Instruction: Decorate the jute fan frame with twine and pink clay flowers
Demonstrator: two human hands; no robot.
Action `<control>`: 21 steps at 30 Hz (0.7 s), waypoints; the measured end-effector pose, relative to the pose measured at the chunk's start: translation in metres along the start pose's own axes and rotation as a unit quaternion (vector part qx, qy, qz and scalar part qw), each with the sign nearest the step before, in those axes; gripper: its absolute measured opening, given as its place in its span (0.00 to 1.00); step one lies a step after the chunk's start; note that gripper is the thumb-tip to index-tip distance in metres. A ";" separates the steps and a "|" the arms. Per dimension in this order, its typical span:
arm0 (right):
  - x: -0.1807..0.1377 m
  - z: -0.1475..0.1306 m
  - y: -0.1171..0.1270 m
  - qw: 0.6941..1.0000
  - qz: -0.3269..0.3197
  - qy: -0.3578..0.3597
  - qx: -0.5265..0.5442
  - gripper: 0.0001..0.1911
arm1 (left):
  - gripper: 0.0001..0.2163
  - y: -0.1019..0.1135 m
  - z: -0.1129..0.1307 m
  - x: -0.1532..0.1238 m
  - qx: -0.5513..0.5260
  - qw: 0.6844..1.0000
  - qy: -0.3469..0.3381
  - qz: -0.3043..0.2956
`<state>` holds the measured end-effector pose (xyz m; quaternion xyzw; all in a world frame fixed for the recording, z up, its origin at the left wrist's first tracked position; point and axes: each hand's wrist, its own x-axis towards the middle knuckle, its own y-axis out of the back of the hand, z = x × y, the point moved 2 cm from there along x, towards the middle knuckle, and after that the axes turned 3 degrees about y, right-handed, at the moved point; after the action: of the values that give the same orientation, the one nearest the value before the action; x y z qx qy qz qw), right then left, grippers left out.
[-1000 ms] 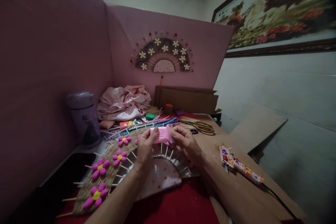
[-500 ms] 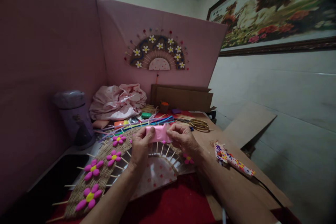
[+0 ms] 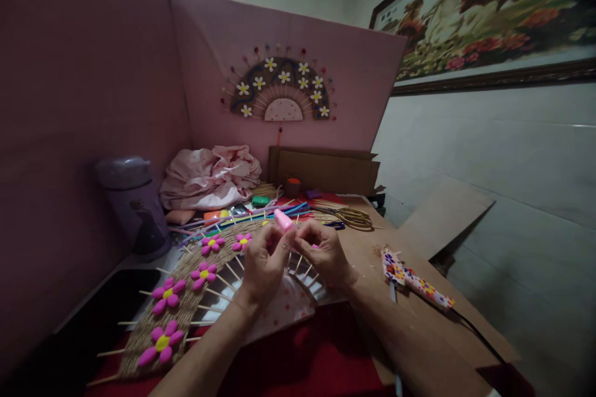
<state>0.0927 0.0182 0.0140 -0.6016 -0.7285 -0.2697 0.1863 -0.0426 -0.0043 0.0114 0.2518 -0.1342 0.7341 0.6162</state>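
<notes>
Pinching pink pkt (image 3: 282, 220) w/ L hand (image 3: 265, 263) & R hand (image 3: 329, 255) over fan (image 3: 182, 311); brn tabletop (image 3: 365, 257), tiled wall (image 3: 470, 149).

The tan half-round twine fan (image 3: 184, 309) has a rough, ropy, matt band, crossed by pale wooden sticks (image 3: 235, 270). Its magenta five-petalled flowers (image 3: 203, 275) look smooth and clay-like. Over the fan, the small pink packet (image 3: 283, 220) has a smooth, glossy, plastic-looking skin. Beyond the fan are crumpled pale pink cloth (image 3: 209, 177) and matt brown cardboard (image 3: 326, 170); beyond it to the right, gold-coloured metal scissors (image 3: 358, 218) gleam dully.
</notes>
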 end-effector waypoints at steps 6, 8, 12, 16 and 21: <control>0.002 -0.014 0.008 0.973 -0.060 0.128 -0.183 0.08 | 0.11 -0.001 0.006 0.002 0.062 0.992 -0.027 -0.105; 0.005 -0.017 0.011 0.967 -0.085 0.133 -0.199 0.09 | 0.10 0.000 0.008 0.003 0.065 0.990 -0.034 -0.116; 0.007 -0.016 0.014 0.960 -0.112 0.134 -0.219 0.08 | 0.09 0.000 0.007 0.004 0.078 0.990 -0.037 -0.112; 0.008 -0.015 0.013 0.954 -0.159 0.141 -0.210 0.07 | 0.11 0.002 0.002 0.006 0.115 0.988 -0.013 -0.102; 0.010 -0.017 0.015 0.974 -0.196 0.057 -0.100 0.11 | 0.12 0.003 0.007 0.008 0.097 0.986 -0.015 -0.132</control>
<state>0.1046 0.0173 0.0358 -0.4460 -0.7897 -0.4067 0.1098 -0.0449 -0.0015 0.0218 0.3366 -0.0372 0.6519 0.6785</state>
